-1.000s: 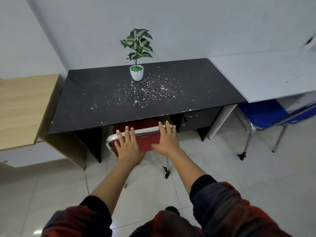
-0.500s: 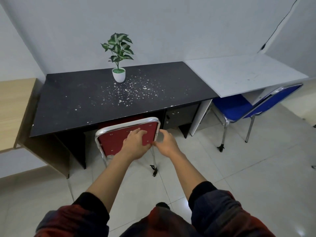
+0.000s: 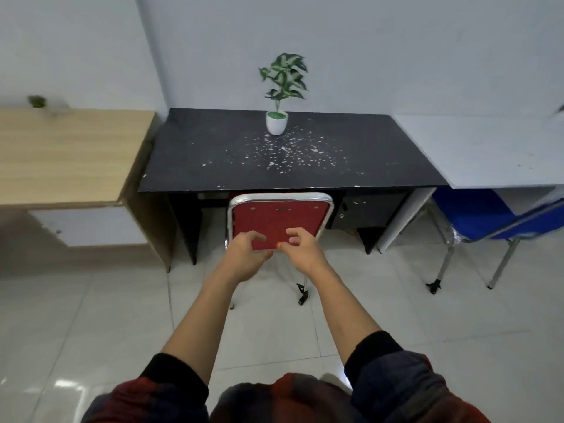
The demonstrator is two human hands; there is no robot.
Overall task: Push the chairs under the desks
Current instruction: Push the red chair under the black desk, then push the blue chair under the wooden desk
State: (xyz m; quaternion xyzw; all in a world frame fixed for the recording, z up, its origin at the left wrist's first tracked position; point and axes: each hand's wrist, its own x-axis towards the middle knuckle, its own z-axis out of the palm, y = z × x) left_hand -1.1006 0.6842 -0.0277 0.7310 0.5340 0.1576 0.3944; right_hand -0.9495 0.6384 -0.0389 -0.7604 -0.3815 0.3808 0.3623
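A red chair [image 3: 276, 219] with a chrome frame stands with its seat tucked under the black desk [image 3: 213, 160]; only its backrest shows in front of the desk edge. My left hand [image 3: 245, 256] and right hand [image 3: 300, 250] hover side by side at the backrest's lower edge, fingers loosely curled and apart, gripping nothing. Whether the fingertips touch the red pad I cannot tell. A blue chair [image 3: 476, 210] stands to the right, its seat partly under the white desk [image 3: 488, 148], its back and legs sticking out.
A small potted plant [image 3: 277, 122] sits at the back of the black desk, with white flecks scattered in front of it. A wooden desk [image 3: 61, 154] adjoins on the left. A black drawer unit [image 3: 363, 213] fills the desk's right bay. Pale tiled floor [image 3: 427, 331] lies behind the chairs.
The view has swung back left, centring the red chair. My hands have slid down from the backrest's top rail to its lower edge and loosened; the chair stays under the desk.
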